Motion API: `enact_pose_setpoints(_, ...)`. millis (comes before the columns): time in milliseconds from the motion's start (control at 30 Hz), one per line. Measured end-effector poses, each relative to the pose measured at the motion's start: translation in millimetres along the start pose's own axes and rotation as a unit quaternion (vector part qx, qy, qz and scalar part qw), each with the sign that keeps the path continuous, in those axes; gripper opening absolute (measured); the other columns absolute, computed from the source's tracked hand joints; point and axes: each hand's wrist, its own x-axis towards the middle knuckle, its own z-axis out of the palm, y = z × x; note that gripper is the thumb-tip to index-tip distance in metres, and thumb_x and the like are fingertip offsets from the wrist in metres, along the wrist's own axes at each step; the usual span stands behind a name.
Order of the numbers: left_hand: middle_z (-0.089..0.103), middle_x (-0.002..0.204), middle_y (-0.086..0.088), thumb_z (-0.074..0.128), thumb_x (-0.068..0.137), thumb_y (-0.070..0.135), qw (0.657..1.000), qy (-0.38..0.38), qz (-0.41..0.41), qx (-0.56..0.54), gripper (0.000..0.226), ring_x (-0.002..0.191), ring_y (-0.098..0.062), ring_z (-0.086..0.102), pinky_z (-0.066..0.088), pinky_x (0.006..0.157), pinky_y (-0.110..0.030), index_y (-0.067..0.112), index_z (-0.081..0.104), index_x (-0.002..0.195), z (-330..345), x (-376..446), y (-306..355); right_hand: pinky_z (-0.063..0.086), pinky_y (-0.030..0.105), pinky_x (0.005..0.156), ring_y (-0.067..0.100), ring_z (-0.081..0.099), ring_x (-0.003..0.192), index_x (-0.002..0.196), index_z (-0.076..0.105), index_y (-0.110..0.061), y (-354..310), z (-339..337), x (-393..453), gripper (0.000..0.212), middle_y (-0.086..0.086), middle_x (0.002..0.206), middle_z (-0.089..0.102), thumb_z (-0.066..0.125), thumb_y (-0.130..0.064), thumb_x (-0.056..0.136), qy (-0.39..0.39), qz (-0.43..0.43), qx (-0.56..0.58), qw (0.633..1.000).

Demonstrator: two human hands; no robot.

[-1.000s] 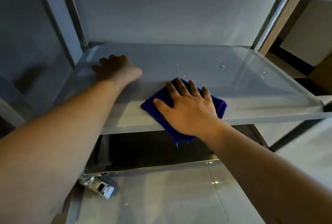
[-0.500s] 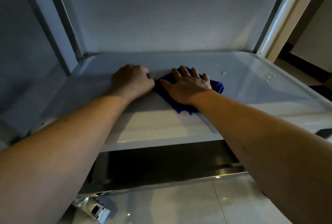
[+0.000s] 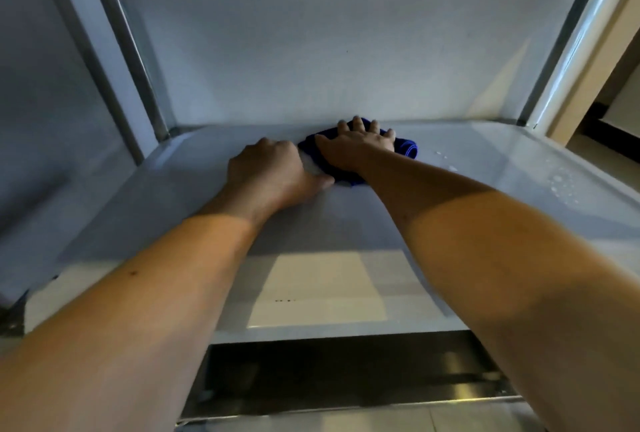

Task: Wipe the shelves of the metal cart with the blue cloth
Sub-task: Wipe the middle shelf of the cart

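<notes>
Blue cloth (image 3: 405, 147) under flat right hand (image 3: 360, 147), beside left hand (image 3: 270, 172)

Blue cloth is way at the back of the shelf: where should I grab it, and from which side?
Pinch the bunched fold of the blue cloth sticking out past the right hand, coming from the right; the left hand crowds its other side.

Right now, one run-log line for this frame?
phase: wiping shelf | right hand flat on blue cloth at back edge | left hand fisted beside cloth | droplets right, unwiped
</notes>
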Motion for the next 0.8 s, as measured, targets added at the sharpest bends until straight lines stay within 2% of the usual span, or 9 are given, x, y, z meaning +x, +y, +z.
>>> enact_pose_setpoints(67, 0.064, 0.119, -0.013, 0.056, 0.065, 0.083, 1.0, 0.01, -0.007, -0.008, 0.078, 0.105, -0.036, 0.061, 0.04, 0.074, -0.036, 0.021, 0.066, 0.111, 8, -4, 3, 0.005, 0.061, 0.123, 0.037, 0.0, 0.157, 0.164, 0.015, -0.022, 1, 1, 8, 0.08, 0.008, 0.173, 0.004, 0.019, -0.07, 0.1, 0.007, -0.002, -0.001, 1.0)
enact_pose_setpoints(167, 0.063, 0.123, -0.011, 0.057, 0.064, 0.082, 0.999, 0.008, -0.02, -0.038, 0.079, 0.107, -0.036, 0.061, 0.046, 0.08, -0.039, 0.023, 0.065, 0.116, 10, -4, 5, 0.003, 0.063, 0.122, 0.039, 0.0, 0.157, 0.164, 0.013, -0.022, 2, 3, 11, 0.081, 0.009, 0.173, 0.004, 0.016, -0.07, 0.1, 0.008, -0.004, -0.006, 1.0)
enact_pose_setpoints(267, 0.064, 0.121, -0.01, 0.055, 0.065, 0.082, 0.999, 0.006, -0.025, -0.034, 0.077, 0.106, -0.036, 0.061, 0.046, 0.08, -0.039, 0.023, 0.066, 0.114, 9, -8, 5, 0.004, 0.062, 0.123, 0.039, 0.002, 0.157, 0.164, 0.015, -0.021, 5, 4, 2, 0.079, 0.009, 0.172, 0.007, 0.016, -0.069, 0.101, 0.009, -0.01, -0.007, 1.0)
enact_pose_setpoints(467, 0.065, 0.107, -0.008, 0.049, 0.07, 0.079, 0.999, -0.01, -0.03, -0.035, 0.063, 0.096, -0.034, 0.061, 0.05, 0.081, -0.041, 0.021, 0.064, 0.092, 1, -21, 6, 0.007, 0.059, 0.122, 0.037, 0.005, 0.156, 0.163, 0.017, -0.02, 19, 6, -57, 0.078, 0.008, 0.172, 0.01, 0.019, -0.067, 0.1, 0.014, -0.018, 0.003, 1.0)
enact_pose_setpoints(633, 0.064, 0.108, -0.007, 0.052, 0.061, 0.085, 0.997, -0.042, -0.042, -0.042, 0.075, 0.099, -0.033, 0.061, 0.052, 0.084, -0.04, 0.021, 0.066, 0.097, -7, -23, 10, 0.003, 0.06, 0.123, 0.037, 0.003, 0.157, 0.163, 0.016, -0.019, 37, 6, -118, 0.077, 0.009, 0.172, 0.008, 0.016, -0.065, 0.102, 0.018, -0.006, 0.021, 1.0)
enact_pose_setpoints(700, 0.063, 0.112, -0.009, 0.057, 0.063, 0.083, 0.997, -0.043, -0.04, -0.045, 0.071, 0.101, -0.034, 0.061, 0.051, 0.081, -0.038, 0.021, 0.065, 0.098, -5, -24, 10, 0.002, 0.059, 0.123, 0.037, 0.0, 0.157, 0.164, 0.012, -0.019, 44, 7, -139, 0.078, 0.009, 0.173, 0.004, 0.014, -0.066, 0.102, 0.014, 0.007, 0.015, 1.0)
enact_pose_setpoints(800, 0.062, 0.118, -0.011, 0.062, 0.068, 0.077, 0.996, -0.056, -0.049, -0.051, 0.07, 0.104, -0.035, 0.06, 0.052, 0.086, -0.041, 0.019, 0.065, 0.107, -5, -25, 12, -0.003, 0.059, 0.124, 0.037, -0.005, 0.157, 0.165, 0.005, -0.021, 50, 8, -168, 0.081, 0.009, 0.173, -0.003, 0.013, -0.069, 0.1, 0.003, 0.024, 0.007, 1.0)
